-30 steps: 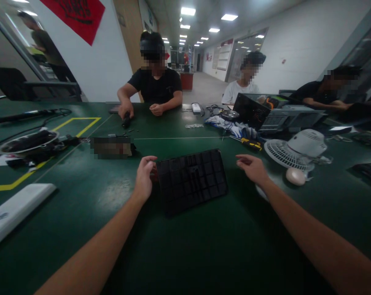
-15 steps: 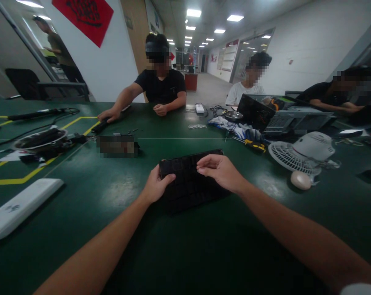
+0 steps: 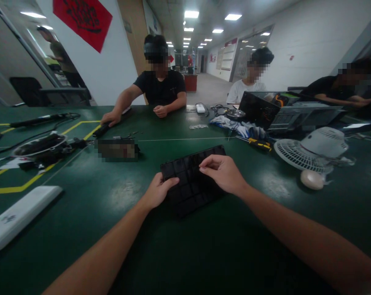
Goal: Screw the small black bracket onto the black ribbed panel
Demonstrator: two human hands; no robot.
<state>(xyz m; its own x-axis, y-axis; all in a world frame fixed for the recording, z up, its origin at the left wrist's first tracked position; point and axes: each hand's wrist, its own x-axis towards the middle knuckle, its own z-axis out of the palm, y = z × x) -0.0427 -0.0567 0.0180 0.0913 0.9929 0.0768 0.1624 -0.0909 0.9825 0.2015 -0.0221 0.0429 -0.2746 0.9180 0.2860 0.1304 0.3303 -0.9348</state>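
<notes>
A flat black tray (image 3: 188,190) divided into several square compartments is tilted above the green table in front of me. My left hand (image 3: 161,189) grips its left edge, with the thumb lying over the top face. Over the tray's right part is my right hand (image 3: 224,172), its thumb and fingertips pinched together. Whatever is between those fingertips, if anything, is too small to make out. The compartments look dark, and their contents cannot be told.
A white oblong device (image 3: 22,217) lies at the left. To the right are a white fan (image 3: 311,149), a beige rounded object (image 3: 312,179), yellow-black tools (image 3: 259,144) and an opened computer case (image 3: 308,116). Across the table, a person (image 3: 161,88) holds a dark object.
The tray has tipped a little, so its compartments show more clearly. My right hand stays pinched above it. The whole view has shifted slightly.
</notes>
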